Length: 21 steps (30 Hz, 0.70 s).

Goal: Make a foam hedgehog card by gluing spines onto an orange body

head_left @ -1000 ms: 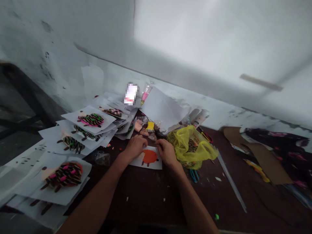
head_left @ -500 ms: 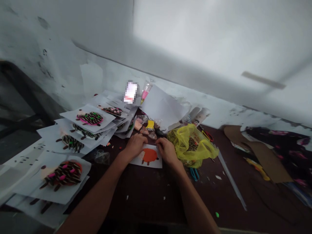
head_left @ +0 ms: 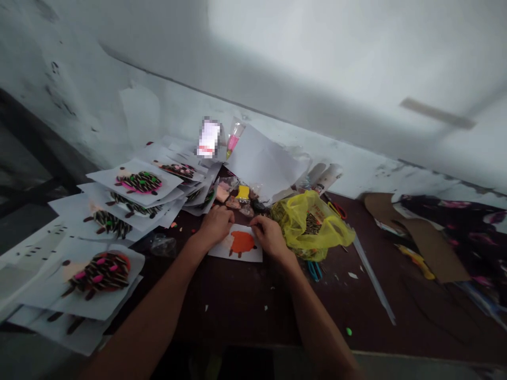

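A small white card (head_left: 253,255) lies on the dark table, with an orange clay hedgehog body (head_left: 242,242) that has a pale face and short brown feet. At the card's upper left edge rests my left hand (head_left: 217,222), fingers bent together; whatever its fingertips hold is hidden. My right hand (head_left: 269,235) is at the upper right edge, thumb and fingers pinched over the card; anything between them is too small to make out. Just behind the hands are a yellow clay packet (head_left: 243,192) and pinkish clay lumps (head_left: 222,194).
Finished hedgehog cards (head_left: 138,181) are piled at the left. Right of my hands sits a yellow mesh bag (head_left: 328,232) of striped pieces, with blue-handled scissors (head_left: 315,271) beneath it. Farther right lie a clear strip (head_left: 374,279), cardboard (head_left: 433,253) and a yellow cutter (head_left: 415,260).
The whole view has shifted, so the table things appear slightly higher. My right hand's fingers have moved slightly left over the card's upper edge; my left hand stays at its corner.
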Motion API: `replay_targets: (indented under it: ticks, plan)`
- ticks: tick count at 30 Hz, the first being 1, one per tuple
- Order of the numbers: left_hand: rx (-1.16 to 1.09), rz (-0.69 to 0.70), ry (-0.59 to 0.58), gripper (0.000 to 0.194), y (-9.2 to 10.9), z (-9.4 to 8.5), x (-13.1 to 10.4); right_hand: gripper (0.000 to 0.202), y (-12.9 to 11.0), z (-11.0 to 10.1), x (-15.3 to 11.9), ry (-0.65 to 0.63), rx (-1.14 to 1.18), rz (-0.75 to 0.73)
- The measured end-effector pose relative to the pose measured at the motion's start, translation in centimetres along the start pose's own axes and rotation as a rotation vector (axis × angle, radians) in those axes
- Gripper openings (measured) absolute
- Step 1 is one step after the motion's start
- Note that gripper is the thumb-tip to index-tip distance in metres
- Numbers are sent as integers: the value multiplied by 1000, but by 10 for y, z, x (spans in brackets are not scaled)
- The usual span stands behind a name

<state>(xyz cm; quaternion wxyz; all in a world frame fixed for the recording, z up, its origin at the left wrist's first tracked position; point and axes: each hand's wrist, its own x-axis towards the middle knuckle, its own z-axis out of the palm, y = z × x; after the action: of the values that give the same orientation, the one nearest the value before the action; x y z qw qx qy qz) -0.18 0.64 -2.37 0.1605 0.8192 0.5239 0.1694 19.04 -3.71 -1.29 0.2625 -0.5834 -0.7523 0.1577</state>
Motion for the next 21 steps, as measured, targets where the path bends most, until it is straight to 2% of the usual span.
replay_targets:
  ticks: [5, 21]
  plan:
    - [20, 15, -2, 23, 1, 1, -1, 18, -5, 4, -1, 47, 52, -71]
    - [-15, 61, 40, 20, 2, 0, -2, 20, -9, 21, 0, -34, 70, -171]
